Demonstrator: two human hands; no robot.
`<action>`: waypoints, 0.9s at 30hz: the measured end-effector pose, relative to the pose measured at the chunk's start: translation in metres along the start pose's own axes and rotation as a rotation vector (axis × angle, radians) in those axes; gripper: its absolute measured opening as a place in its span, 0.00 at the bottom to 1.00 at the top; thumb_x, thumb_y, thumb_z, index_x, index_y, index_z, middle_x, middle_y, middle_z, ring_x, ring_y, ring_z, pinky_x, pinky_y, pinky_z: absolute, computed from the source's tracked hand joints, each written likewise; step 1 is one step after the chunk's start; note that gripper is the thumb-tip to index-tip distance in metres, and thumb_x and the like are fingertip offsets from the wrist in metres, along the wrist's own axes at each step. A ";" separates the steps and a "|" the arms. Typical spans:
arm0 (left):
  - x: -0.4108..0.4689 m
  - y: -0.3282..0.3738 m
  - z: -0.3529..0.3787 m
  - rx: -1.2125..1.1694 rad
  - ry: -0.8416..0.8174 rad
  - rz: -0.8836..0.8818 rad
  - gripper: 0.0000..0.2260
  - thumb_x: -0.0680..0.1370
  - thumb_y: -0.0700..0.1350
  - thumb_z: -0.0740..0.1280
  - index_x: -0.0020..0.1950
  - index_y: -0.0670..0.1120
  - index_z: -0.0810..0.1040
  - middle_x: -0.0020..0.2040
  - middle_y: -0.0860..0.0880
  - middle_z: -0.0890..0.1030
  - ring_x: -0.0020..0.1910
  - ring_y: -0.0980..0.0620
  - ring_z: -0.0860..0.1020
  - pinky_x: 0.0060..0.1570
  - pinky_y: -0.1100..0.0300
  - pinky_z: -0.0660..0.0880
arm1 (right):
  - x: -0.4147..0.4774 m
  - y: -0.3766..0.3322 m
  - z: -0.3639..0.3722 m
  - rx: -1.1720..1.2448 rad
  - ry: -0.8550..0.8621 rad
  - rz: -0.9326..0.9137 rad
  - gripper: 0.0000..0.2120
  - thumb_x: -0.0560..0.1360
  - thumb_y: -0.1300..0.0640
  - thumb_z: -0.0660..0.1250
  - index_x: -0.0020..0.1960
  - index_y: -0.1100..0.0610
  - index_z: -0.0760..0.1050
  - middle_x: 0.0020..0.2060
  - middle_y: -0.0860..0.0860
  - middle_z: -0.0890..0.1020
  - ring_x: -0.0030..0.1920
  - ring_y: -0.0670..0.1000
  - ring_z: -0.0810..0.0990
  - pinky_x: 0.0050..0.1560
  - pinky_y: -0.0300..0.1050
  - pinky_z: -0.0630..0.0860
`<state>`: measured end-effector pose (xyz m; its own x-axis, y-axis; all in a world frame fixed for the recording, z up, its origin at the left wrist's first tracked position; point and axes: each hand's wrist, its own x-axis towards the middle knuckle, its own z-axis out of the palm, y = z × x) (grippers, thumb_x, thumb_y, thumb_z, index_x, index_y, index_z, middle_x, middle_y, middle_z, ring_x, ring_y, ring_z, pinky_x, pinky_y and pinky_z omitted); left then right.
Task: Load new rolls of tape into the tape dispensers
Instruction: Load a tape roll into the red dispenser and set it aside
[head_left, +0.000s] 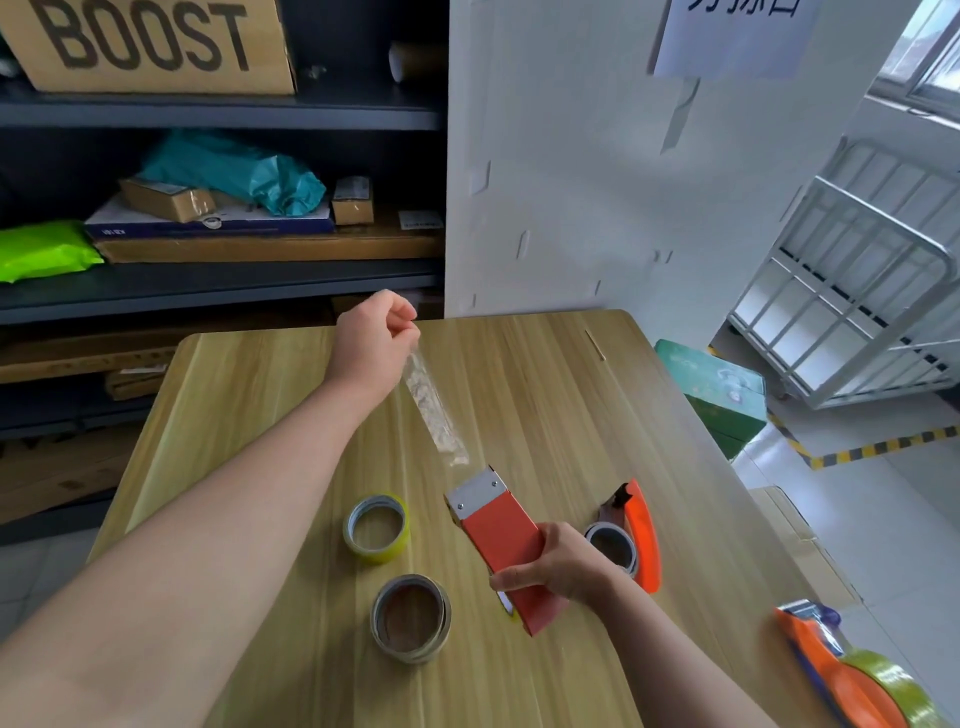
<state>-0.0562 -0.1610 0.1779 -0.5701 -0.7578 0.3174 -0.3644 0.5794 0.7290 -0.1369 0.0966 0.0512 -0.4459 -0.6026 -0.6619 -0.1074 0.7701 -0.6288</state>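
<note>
- Right hand (558, 564) grips the red box-shaped tape dispenser (501, 540).
- Left hand (376, 340) pinches the clear tape strip (434, 408) — pulled out long.
- Next, I think: tear it on the blade.

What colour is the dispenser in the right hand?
The dispenser is red, with a silver metal front end; the head view shows it.

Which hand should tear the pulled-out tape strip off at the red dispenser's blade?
Left, I think. The left hand pinches the far end of the strip, so it can pull it across the blade, while the right hand grips the red dispenser and steadies it.
</note>
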 end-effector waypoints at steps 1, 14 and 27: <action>-0.001 0.002 0.001 -0.007 -0.010 0.002 0.06 0.76 0.38 0.68 0.51 0.44 0.78 0.44 0.50 0.80 0.43 0.53 0.78 0.40 0.67 0.73 | 0.001 0.000 0.000 0.010 0.003 0.002 0.37 0.48 0.39 0.82 0.53 0.53 0.78 0.45 0.48 0.85 0.45 0.48 0.85 0.45 0.42 0.80; -0.037 0.032 0.006 -0.312 -0.312 -0.133 0.02 0.74 0.40 0.72 0.46 0.43 0.82 0.41 0.47 0.85 0.41 0.49 0.84 0.47 0.55 0.81 | 0.010 -0.010 -0.004 0.693 -0.011 0.082 0.19 0.82 0.53 0.57 0.61 0.67 0.76 0.54 0.63 0.83 0.57 0.62 0.81 0.64 0.59 0.74; -0.105 0.031 0.036 -0.268 -0.531 0.019 0.03 0.77 0.44 0.68 0.43 0.50 0.78 0.40 0.55 0.81 0.39 0.61 0.78 0.42 0.69 0.75 | -0.002 -0.026 -0.032 0.925 0.038 0.015 0.32 0.81 0.42 0.51 0.61 0.69 0.76 0.57 0.66 0.81 0.59 0.63 0.80 0.57 0.55 0.76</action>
<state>-0.0339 -0.0528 0.1452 -0.8901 -0.4543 0.0350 -0.1915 0.4428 0.8759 -0.1621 0.0846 0.0816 -0.4720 -0.5740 -0.6691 0.6434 0.2946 -0.7065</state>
